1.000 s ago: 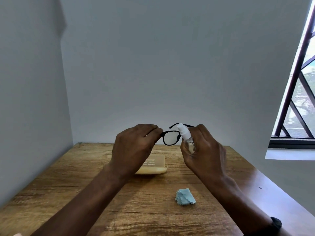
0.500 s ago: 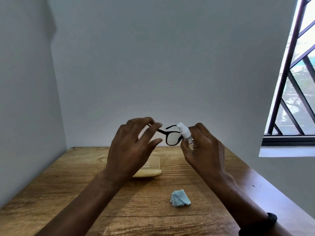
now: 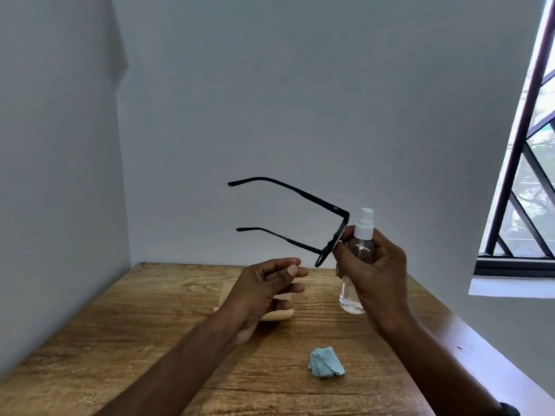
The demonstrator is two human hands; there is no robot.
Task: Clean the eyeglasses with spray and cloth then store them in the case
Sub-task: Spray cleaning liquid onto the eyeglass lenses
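Table [image 3: 150, 340]: brown wood with plain grain, filling the lower part of the frame; its far edge meets the wall.
Case [image 3: 277, 316]: pale tan, lying flat on the table at centre frame, toward the far edge; only partly in view.
Cloth [image 3: 326, 363]: light blue, crumpled, lying on the table at lower centre-right, apart from the case.

Looks like a plain room at home, honestly. Bare pale walls [image 3: 300, 100] meeting in a corner, grainy wooden table [image 3: 135, 340] shoved right up against them, window [image 3: 524, 163] on the right with dark diagonal bars, a white sill [image 3: 510, 288] and blurry green trees outside. Soft daylight coming in from that side.
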